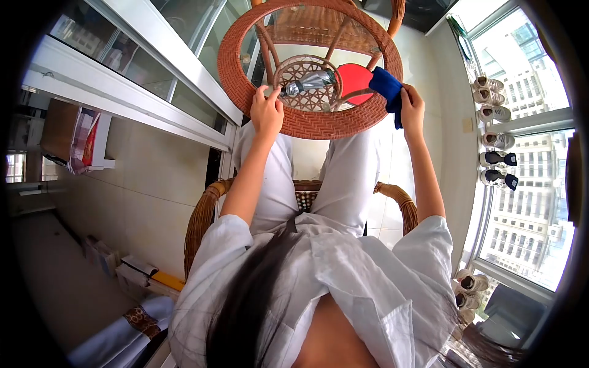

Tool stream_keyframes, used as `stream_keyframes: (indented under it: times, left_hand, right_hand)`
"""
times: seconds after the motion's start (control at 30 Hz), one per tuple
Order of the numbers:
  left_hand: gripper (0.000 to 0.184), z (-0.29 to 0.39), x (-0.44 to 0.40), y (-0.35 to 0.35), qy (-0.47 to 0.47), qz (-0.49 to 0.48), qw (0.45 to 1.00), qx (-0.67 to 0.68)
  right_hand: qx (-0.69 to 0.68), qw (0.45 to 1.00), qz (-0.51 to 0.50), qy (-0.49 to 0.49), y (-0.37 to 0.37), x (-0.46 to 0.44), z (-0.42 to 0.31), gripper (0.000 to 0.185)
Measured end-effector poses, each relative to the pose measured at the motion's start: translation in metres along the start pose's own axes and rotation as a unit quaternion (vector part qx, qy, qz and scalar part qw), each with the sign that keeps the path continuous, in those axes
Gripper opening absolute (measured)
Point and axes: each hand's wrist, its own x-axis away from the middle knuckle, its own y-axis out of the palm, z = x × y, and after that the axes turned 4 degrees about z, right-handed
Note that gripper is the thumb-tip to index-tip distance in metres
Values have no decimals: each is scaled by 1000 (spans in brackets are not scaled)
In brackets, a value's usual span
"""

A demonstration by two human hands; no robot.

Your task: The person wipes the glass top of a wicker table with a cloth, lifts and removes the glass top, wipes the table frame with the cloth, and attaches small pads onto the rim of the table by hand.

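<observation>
My right hand [412, 111] is closed on a dark blue cloth [386, 89], which droops over the right rim of a round glass-topped table [319, 124] with a woven border. My left hand [267, 114] is at the rim's left front, fingers bent and apart, with nothing visible in them. Just beyond its fingertips a silvery, bottle-like object [311, 81] lies on its side on the glass; I cannot tell whether they touch. A flat, rounded red thing [356, 82], resembling a table tennis bat, lies to its right, partly covered by the cloth.
Below the glass shows a lattice rattan shelf [307, 61]. I sit in a rattan armchair [199, 224] with my legs reaching under the table. Several shoes [494, 113] line the window side at the right. Sliding glass doors [141, 67] stand at the left.
</observation>
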Motion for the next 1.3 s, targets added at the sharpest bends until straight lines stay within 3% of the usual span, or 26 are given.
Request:
stream_keyframes:
  times: [0.07,0.1,0.13,0.2,0.27,0.33,0.53,0.6,0.73,0.8,0.93,1.07,1.13,1.2,1.27,1.3]
  left_hand:
    - [30,0,1,0,-3,14,1000,12]
    - [31,0,0,-1,-4,27,999,25]
    - [31,2,0,-3,-5,30,999,22]
    - [33,5,1,-9,-70,47,986,145]
    - [36,3,2,-6,-68,67,982,164]
    - [37,1,1,-6,-53,78,985,144]
    - [36,5,-1,-7,-68,58,989,120]
    - [34,3,-1,-8,-67,75,985,139]
    - [30,2,-2,-5,-88,71,983,145]
    - [26,3,-1,-5,-72,67,989,114]
    - [24,5,-2,-9,-73,75,988,118]
    - [24,2,0,-8,-109,60,978,165]
    - [24,3,-2,-5,-69,104,983,137]
    - [23,1,-3,-5,-64,105,985,125]
    - [23,2,-1,-2,-67,111,983,129]
    - [23,2,0,-3,-67,110,983,130]
  right_hand:
    - [-83,993,71,-45,17,-2,-2,17]
    - [-52,996,57,-53,29,-3,1,18]
    - [34,985,51,-164,43,-4,7,19]
    - [132,958,-102,-233,69,2,21,33]
    - [262,897,-164,-317,98,20,42,45]
    - [286,890,-210,-286,110,15,41,49]
    - [171,885,-219,-375,180,29,-3,47]
    - [136,863,-281,-397,193,34,-14,45]
    - [140,837,-368,-379,152,7,3,46]
    - [145,875,-313,-339,153,-15,20,49]
    - [179,885,-205,-377,213,-6,-5,50]
    - [87,858,-347,-368,197,20,-20,45]
    - [80,879,-341,-323,167,8,-9,41]
    - [119,911,-214,-332,170,-10,4,33]
    - [119,934,-152,-302,189,-13,-2,32]
    - [79,931,-125,-334,197,-7,-7,26]
